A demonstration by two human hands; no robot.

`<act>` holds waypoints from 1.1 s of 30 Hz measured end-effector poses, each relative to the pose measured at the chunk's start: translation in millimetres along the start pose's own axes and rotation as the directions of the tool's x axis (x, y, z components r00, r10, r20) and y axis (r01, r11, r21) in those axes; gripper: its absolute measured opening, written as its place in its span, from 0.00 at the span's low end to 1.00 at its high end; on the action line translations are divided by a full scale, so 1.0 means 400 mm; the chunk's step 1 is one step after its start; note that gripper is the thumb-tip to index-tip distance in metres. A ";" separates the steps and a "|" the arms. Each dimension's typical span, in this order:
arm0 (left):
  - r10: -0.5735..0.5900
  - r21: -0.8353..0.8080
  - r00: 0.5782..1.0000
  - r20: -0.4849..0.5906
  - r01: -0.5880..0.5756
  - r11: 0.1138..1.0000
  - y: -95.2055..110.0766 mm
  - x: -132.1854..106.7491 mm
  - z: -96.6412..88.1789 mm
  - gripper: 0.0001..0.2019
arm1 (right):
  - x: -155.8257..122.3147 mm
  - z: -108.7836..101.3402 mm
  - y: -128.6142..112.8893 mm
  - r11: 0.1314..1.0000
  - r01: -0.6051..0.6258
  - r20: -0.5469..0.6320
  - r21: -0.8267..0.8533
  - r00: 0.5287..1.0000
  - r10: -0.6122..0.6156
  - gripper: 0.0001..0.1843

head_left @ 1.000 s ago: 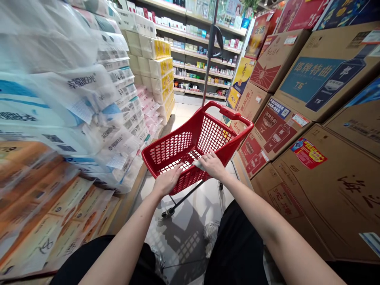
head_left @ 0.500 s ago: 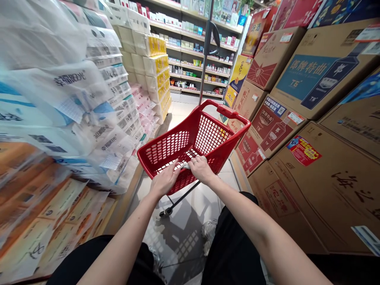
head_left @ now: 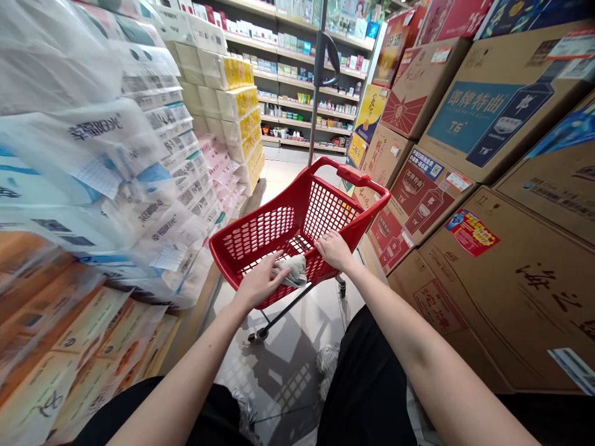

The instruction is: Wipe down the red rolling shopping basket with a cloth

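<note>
A red plastic shopping cart on wheels stands in a narrow shop aisle in front of me. My left hand holds a crumpled grey-white cloth against the cart's near rim. My right hand rests on the same rim further right, fingers curled over the edge. The cart's basket looks empty. A red handle bar runs across its far end.
Stacked packs of tissue paper fill the left side. Large cardboard cartons are piled on the right. A metal pole rises beyond the cart, with stocked shelves across the aisle's end. The tiled floor shows below.
The cloth has passed from under my right hand to my left hand. My right hand has slid to the right along the rim. The cart has shifted slightly left.
</note>
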State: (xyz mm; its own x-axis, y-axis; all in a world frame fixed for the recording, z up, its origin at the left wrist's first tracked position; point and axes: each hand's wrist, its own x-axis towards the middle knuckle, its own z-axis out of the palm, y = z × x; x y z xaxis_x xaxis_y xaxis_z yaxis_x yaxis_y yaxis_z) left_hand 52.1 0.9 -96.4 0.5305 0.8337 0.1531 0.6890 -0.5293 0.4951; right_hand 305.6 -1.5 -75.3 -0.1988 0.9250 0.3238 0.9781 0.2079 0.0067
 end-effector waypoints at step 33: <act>0.219 0.614 0.973 -0.072 -0.130 0.778 -0.013 -0.128 0.037 0.15 | 0.012 0.061 -0.115 0.985 -0.174 0.019 0.011 0.985 0.174 0.22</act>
State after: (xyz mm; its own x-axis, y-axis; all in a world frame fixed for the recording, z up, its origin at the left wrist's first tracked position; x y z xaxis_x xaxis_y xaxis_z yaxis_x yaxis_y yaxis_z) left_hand 28.7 -41.6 -119.5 0.6316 0.7066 0.3191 0.7707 -0.6167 -0.1601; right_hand 258.0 1.2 -97.1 -0.0268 0.9530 0.3018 0.9971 0.0472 -0.0604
